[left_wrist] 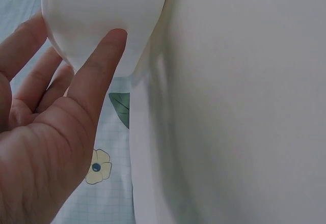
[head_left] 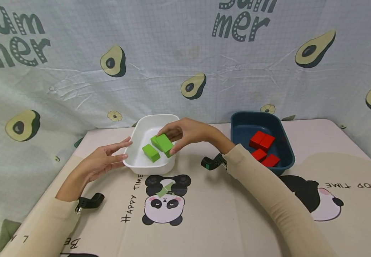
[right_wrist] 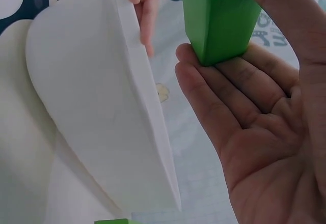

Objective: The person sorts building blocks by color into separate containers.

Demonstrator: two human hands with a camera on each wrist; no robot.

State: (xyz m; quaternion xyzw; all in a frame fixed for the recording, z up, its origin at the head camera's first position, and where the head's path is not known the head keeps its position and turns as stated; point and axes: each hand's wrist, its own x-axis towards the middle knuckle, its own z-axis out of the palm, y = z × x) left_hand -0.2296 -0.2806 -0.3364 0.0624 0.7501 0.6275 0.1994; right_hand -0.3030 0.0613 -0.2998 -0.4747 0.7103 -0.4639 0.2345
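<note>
My right hand (head_left: 188,134) pinches a green block (head_left: 165,142) between thumb and fingertips, above the white bin (head_left: 169,167). In the right wrist view the held green block (right_wrist: 219,28) stands against the fingertips, level with the bin's rim. Inside the bin lies a loose green block (head_left: 151,153); another green block (head_left: 154,140) shows partly behind the held one. My left hand (head_left: 105,160) touches the bin's left side with fingers spread. The left wrist view has its thumb laid along the outer wall of the white bin (left_wrist: 102,10), with the other fingers at the wall's far side.
A navy bin (head_left: 288,146) stands at the back right with several red blocks (head_left: 262,141) in it; my right forearm passes in front of its near left corner. Behind the table (head_left: 211,221) hangs a curtain (head_left: 159,53) printed with avocados. The tablecloth has panda prints.
</note>
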